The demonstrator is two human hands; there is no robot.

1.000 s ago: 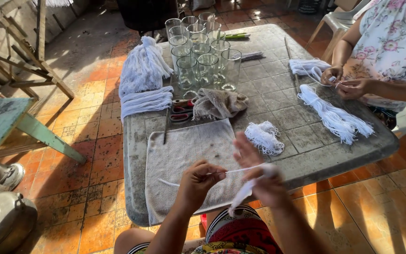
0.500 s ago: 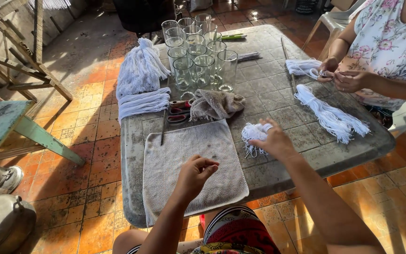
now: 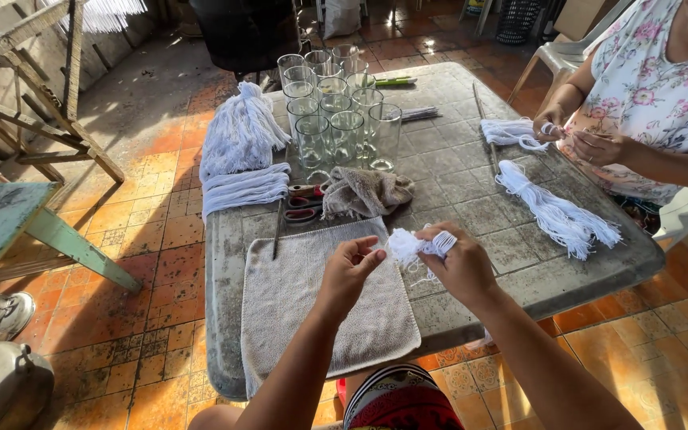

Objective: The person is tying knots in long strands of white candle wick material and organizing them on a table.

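My right hand (image 3: 463, 267) grips a small bundle of white string (image 3: 414, 246) and holds it just above the table, over the right edge of a grey towel (image 3: 320, 306). My left hand (image 3: 349, 269) hovers over the towel, fingers curled, its fingertips close to the loose end of that bundle. Whether the left fingers pinch a strand I cannot tell. Both hands are near the front edge of the grey stone-patterned table (image 3: 519, 239).
Several clear glasses (image 3: 336, 119) stand at the table's far middle. Red-handled scissors (image 3: 304, 203) and a crumpled cloth (image 3: 364, 191) lie before them. White string bundles (image 3: 240, 151) are left, more strands (image 3: 555, 211) right. A person in a floral top (image 3: 646, 95) works string at the right.
My right hand picked the small white string bundle up from the table and brought it toward my left hand. My left hand rose slightly to meet it.
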